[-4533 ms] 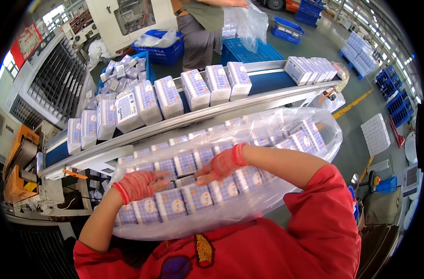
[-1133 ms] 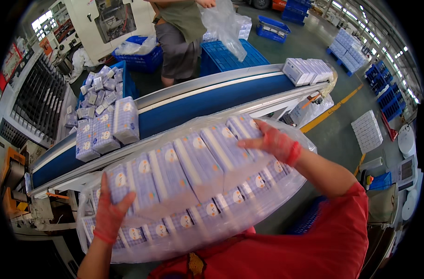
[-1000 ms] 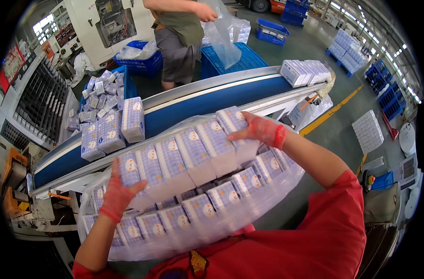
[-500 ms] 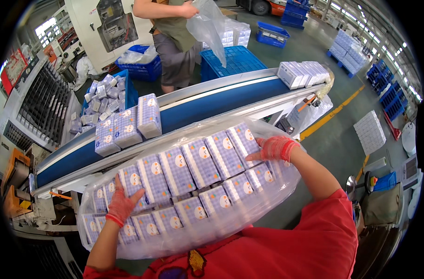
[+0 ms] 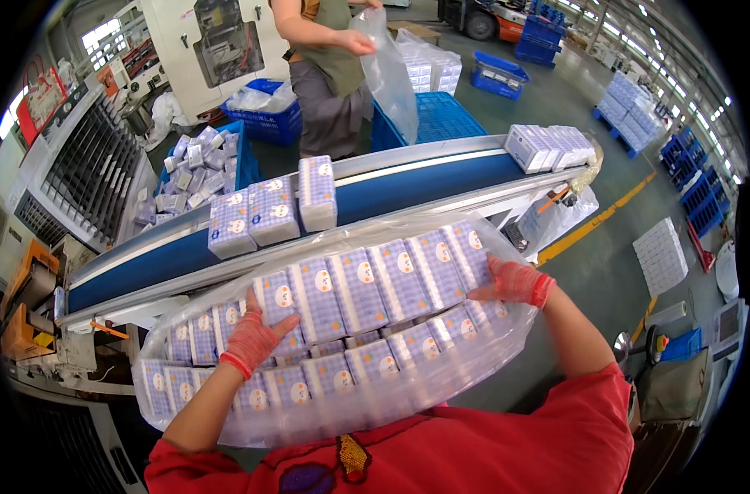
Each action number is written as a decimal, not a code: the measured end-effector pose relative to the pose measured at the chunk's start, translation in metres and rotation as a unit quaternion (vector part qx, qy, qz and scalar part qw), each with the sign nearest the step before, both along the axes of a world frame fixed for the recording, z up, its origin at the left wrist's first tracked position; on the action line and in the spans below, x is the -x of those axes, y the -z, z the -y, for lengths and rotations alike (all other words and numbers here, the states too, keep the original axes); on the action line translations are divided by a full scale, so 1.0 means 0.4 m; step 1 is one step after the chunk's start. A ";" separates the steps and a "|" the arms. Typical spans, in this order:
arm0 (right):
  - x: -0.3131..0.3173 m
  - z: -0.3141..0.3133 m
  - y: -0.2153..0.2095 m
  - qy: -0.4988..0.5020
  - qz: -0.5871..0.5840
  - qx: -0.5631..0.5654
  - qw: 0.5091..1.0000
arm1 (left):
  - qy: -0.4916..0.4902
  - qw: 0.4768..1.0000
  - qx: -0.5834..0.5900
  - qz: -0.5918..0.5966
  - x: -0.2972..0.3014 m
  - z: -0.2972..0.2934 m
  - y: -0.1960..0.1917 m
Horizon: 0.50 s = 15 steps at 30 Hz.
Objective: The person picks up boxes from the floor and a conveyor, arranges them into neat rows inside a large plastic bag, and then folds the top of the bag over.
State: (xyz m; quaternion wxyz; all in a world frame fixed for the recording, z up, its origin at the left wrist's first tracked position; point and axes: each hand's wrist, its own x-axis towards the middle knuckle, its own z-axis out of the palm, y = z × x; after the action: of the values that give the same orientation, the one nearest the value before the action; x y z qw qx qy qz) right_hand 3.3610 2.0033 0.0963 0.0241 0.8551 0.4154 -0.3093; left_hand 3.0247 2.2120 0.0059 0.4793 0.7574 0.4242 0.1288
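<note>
Crosswise before the person lies a large clear bag of pale purple packets (image 5: 350,329), its long axis rising from lower left to upper right, held against the chest just short of the blue conveyor belt (image 5: 424,193). The left hand (image 5: 251,337) presses flat, fingers spread, on the bag's top near its left-middle; the right hand (image 5: 515,284) curls over the upper right end, grasping plastic. Three loose packets (image 5: 272,210) ride the belt beyond the bag. Across it another person holds an empty bag (image 5: 387,70).
</note>
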 end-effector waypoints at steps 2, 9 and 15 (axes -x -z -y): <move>0.034 -0.027 -0.061 -0.086 0.119 0.105 0.984 | 0.000 1.000 -0.026 0.000 0.035 -0.021 0.028; 0.056 -0.241 -0.150 -0.157 0.070 -0.315 0.933 | -0.040 0.911 -0.407 -0.042 -0.041 -0.120 -0.185; 0.010 -0.560 0.005 -0.065 0.047 -0.480 0.874 | -0.118 0.914 -0.335 -0.196 -0.352 -0.262 -0.130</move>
State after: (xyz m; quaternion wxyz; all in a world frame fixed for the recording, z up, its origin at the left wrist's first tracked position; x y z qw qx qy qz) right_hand 3.3569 2.2275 0.0943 -0.3496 0.7464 0.5655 -0.0288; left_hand 3.1654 2.3168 0.0580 0.0858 0.8279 0.5280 0.1686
